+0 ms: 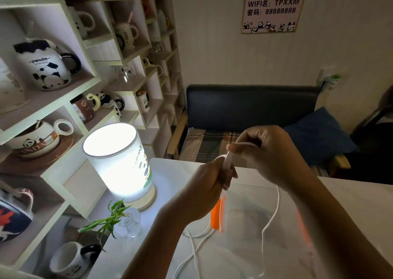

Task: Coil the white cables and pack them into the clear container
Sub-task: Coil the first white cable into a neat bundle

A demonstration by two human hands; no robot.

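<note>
Loose cable on tabletop (196, 251): white strands trail over the near edge of the white tabletop (170, 172), below the left forearm, curving toward the bottom of the view.
Clear container (255, 219): a see-through box with orange latches on its left and right sides, sitting on the tabletop directly beneath both hands; what lies inside is too blurred to tell.
Hanging strand (274, 215): a thin white cable drops from the right hand, runs down over the container and bends toward the lower edge of the frame.
Left hand (209, 185): closed, fingers curled around a bundle of white cable, held above the container's left latch.
Right hand (268, 151): closed, thumb and fingertips pinching the white cable just above and right of the left hand; the two hands are nearly touching.
Cable between hands (226, 161): a short white stretch runs upright from the left fist to the right pinch, with a small loop showing at the top of the left hand.
Plant (112, 219): green shoots in a small clear glass vase at the tabletop's left edge.
Lamp (119, 161): a lit cylinder shade with a panda print, behind the vase.
Shelves (63, 100): white cubbies on the left holding panda mugs.
Sofa (251, 106): dark backrest with a plaid seat and a blue cushion, beyond the tabletop.
Wall sign (274, 7): WIFI notice with a row of pandas.
</note>
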